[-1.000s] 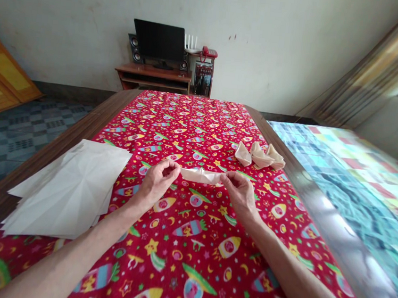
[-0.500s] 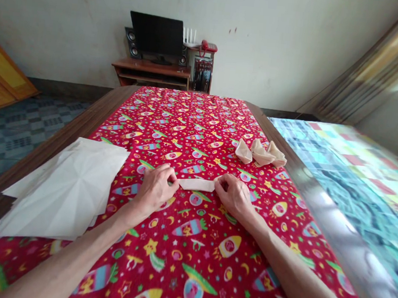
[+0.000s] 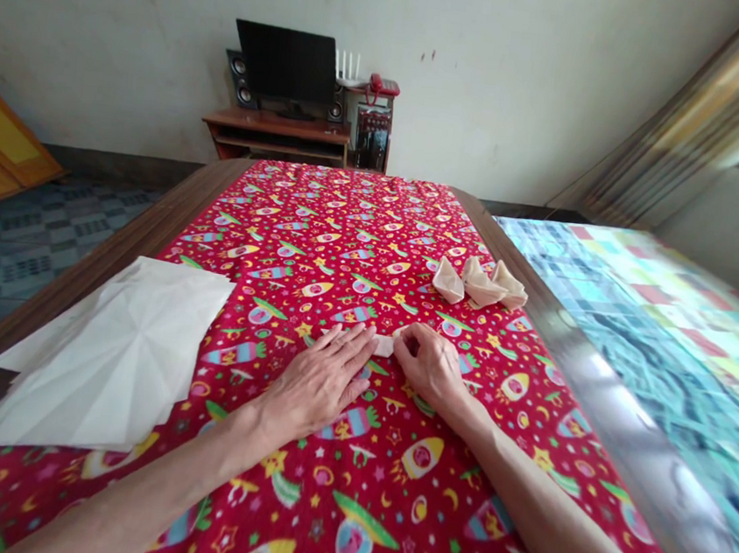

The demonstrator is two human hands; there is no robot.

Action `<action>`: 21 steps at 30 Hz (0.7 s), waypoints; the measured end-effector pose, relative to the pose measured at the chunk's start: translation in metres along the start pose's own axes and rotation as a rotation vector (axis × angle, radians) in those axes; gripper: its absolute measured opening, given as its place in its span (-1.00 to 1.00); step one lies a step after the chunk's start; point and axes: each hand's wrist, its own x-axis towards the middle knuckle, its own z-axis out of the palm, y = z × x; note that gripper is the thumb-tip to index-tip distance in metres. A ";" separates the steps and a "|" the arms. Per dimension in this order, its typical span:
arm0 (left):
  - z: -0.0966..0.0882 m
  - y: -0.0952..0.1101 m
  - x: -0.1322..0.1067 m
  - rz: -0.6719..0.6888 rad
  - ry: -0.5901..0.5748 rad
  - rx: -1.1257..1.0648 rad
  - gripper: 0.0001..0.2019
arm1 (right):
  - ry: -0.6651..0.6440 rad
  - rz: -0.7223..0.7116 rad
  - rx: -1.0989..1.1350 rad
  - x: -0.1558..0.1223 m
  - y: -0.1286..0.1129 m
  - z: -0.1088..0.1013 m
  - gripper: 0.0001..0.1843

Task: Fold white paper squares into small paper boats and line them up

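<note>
A narrow folded strip of white paper (image 3: 384,346) lies on the red patterned cloth in front of me. My left hand (image 3: 331,373) is flat over the strip's left part, fingers stretched out, covering much of it. At the strip's right end, my right hand (image 3: 428,359) pinches the paper between thumb and fingers. To the left rests a stack of creased white paper sheets (image 3: 115,364), fanned unevenly. Beyond my right hand stand three folded paper pieces (image 3: 484,284) in cream white, close together in a row.
The red cloth (image 3: 319,254) covers the middle of a brown wooden table (image 3: 171,212). A low desk with a monitor (image 3: 286,64), speakers and a red telephone (image 3: 376,86) stands against the far wall. A bed with a checked cover (image 3: 633,339) is on the right.
My left hand has let go of the strip's left end, opened and moved right to lie flat on the paper. My right hand keeps its pinch at the right end.
</note>
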 end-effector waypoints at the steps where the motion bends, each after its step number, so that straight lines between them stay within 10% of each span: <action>1: 0.002 -0.001 -0.001 -0.013 -0.012 -0.007 -0.50 | 0.003 -0.005 -0.005 0.000 0.000 0.001 -0.79; 7: 0.004 -0.002 -0.004 -0.027 -0.047 -0.033 -0.52 | 0.059 -0.079 -0.084 -0.003 -0.002 -0.002 -0.85; 14: 0.002 0.001 -0.001 -0.051 -0.049 -0.036 -0.53 | -0.020 -0.562 -0.232 -0.020 -0.023 -0.008 -0.70; 21: -0.002 -0.003 -0.012 -0.080 -0.032 0.014 -0.55 | -0.055 -0.537 -0.285 -0.022 -0.019 -0.004 -0.72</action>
